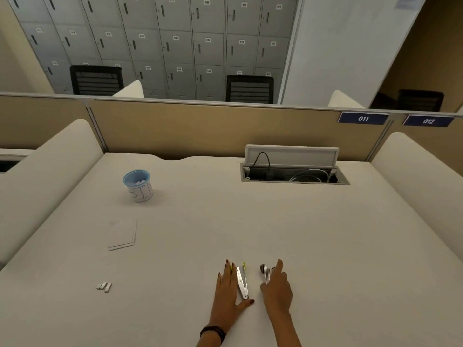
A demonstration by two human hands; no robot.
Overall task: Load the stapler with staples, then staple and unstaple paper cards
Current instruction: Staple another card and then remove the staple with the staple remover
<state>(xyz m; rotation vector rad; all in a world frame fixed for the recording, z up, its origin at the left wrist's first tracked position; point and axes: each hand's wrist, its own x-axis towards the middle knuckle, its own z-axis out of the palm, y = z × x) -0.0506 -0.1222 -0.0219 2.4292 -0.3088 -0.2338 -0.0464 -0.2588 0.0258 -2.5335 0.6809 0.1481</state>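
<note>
A silver stapler [242,283] with a yellow-green tip lies on the white desk [325,246] near the front. My left hand [226,289] lies flat against its left side, fingers straight and thumb spread under its near end. Just to the right is a small metal tool with a dark head, apparently a staple remover [264,271]. My right hand [276,290] holds it between thumb and curled fingers, with the index finger pointing forward. A stack of white paper cards [122,234] lies at the mid left. Two short strips of staples [104,286] lie at the front left.
A blue-lined cup marked BIN [137,185] stands at the back left with paper scraps inside. An open cable hatch [294,171] with wires sits at the back right. Padded dividers flank the desk, and a beige partition [200,126] closes the back.
</note>
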